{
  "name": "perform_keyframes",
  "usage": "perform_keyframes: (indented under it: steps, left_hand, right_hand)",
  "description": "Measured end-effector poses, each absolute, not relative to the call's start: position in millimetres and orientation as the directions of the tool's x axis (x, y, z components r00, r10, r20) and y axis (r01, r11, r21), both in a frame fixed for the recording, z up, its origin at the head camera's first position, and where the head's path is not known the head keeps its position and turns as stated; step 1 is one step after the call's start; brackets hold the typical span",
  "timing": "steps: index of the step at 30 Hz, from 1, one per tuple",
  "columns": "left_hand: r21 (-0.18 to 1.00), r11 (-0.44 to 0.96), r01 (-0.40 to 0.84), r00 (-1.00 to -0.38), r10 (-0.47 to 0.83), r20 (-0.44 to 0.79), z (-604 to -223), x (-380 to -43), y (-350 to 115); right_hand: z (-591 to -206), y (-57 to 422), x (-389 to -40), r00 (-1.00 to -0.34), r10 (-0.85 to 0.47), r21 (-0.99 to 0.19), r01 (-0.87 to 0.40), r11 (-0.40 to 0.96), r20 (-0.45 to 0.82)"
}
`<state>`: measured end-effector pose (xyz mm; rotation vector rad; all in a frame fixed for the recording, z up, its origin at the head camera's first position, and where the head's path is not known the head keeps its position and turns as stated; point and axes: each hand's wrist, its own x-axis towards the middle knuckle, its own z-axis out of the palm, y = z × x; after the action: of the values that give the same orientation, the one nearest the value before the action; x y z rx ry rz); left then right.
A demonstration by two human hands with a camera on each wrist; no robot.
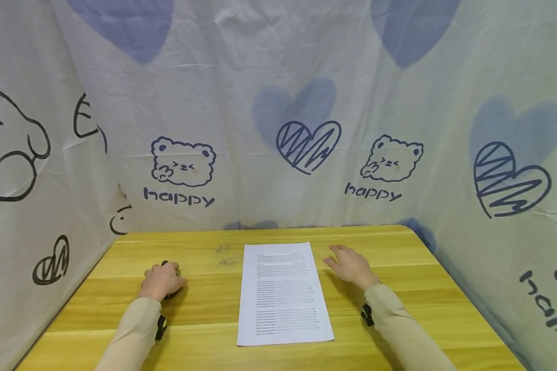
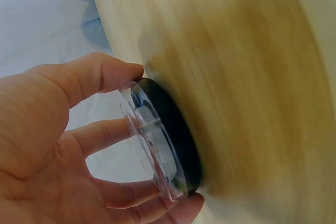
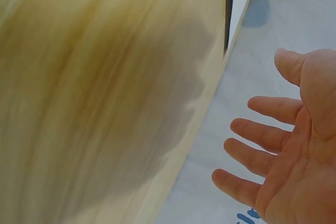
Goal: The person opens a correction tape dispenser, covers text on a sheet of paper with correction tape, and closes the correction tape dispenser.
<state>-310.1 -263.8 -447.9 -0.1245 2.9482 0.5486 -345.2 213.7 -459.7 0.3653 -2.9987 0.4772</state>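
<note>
My left hand point(image 1: 160, 281) grips a round black disc with a clear plastic rim point(image 2: 176, 135) by its edge, thumb on one side and fingertips on the other. In the left wrist view the disc's black side faces the wooden table, close against it. Seen from the head, most of the disc is hidden under the hand. A printed sheet of paper point(image 1: 285, 293) lies flat in the middle of the table, to the right of that hand. Over the table on the sheet's other side is my right hand point(image 1: 351, 265), palm down, fingers spread and holding nothing.
The yellow wood-grain table point(image 1: 204, 335) ends at a back edge just beyond the sheet. White cloth point(image 1: 241, 175) printed with hearts and bears hangs behind it and along both sides. Faint dark marks point(image 1: 225, 262) show on the wood left of the sheet.
</note>
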Motion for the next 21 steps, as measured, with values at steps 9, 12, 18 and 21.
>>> perform_keyframes:
  steps: [9, 12, 18, 21]
  left_hand:
    - [0.350, 0.928, -0.131, -0.982, -0.073, -0.173, -448.2, -311.1, -264.6]
    - [0.334, 0.933, -0.138, -0.981, -0.082, -0.178, -448.2, -310.5, -264.6]
    - [0.316, 0.936, -0.153, -0.977, -0.096, -0.189, -447.3, -308.7, -262.4]
    - [0.315, 0.937, -0.151, -0.981, -0.103, -0.164, -445.5, -309.2, -257.9]
  right_hand:
    - [-462.1, 221.4, -344.2, -0.969, -0.216, -0.298, -0.243, 0.923, 0.121]
    - [-463.7, 223.6, -344.1, -0.966, -0.217, -0.287, -0.250, 0.925, 0.140]
    - [-463.3, 227.5, -342.7, -0.957, -0.219, -0.245, -0.263, 0.933, 0.191]
    - [-463.5, 230.1, -341.9, -0.951, -0.226, -0.217, -0.270, 0.938, 0.209]
